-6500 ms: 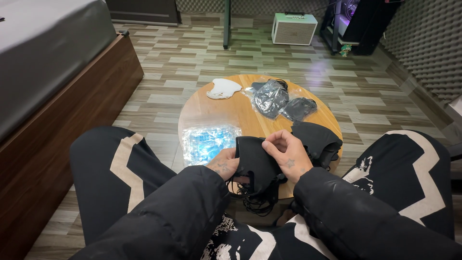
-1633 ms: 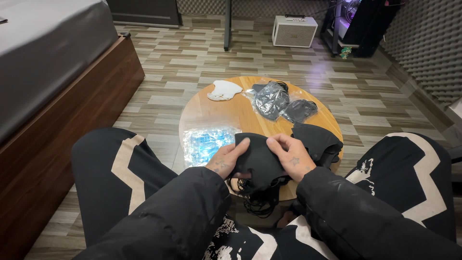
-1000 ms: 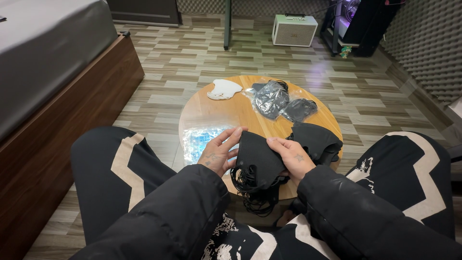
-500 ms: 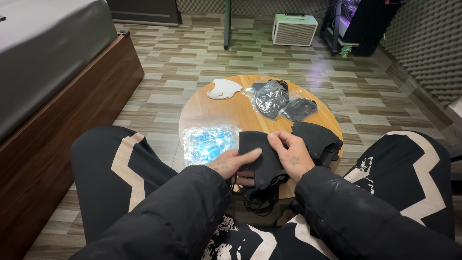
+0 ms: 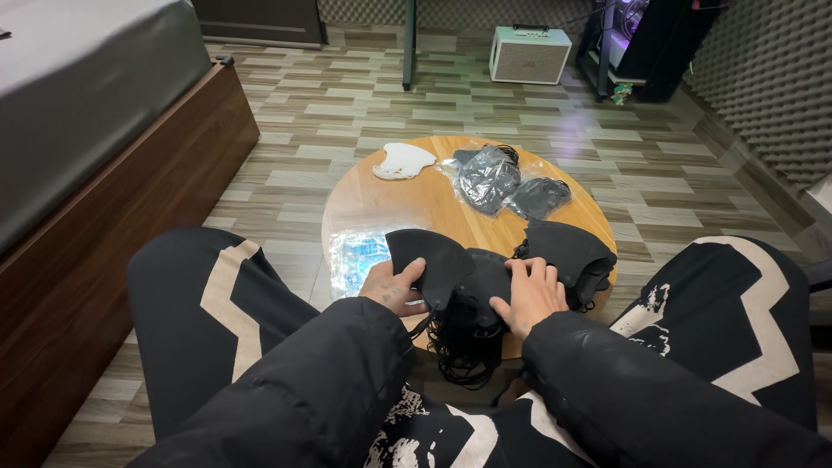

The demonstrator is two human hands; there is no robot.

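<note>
A small round wooden table (image 5: 407, 204) stands between my knees. At its near edge lies a pile of black face masks (image 5: 481, 286) with ear loops hanging over the rim. My left hand (image 5: 394, 288) grips the left edge of one black mask (image 5: 433, 258) and lifts it off the pile. My right hand (image 5: 527, 295) rests flat on the pile, fingers spread, pressing it down. Another black mask (image 5: 568, 251) lies just to the right of the pile.
An empty clear plastic bag (image 5: 357, 253) lies left of the pile. Farther back are a white mask (image 5: 403, 160) and two clear bags with black masks (image 5: 490, 178). A bed (image 5: 95, 130) stands on the left, a small white speaker box (image 5: 529, 54) on the floor beyond.
My left hand has moved left and peeled one black mask off the pile. My right hand has gone from pinching the masks to lying flat on them.
</note>
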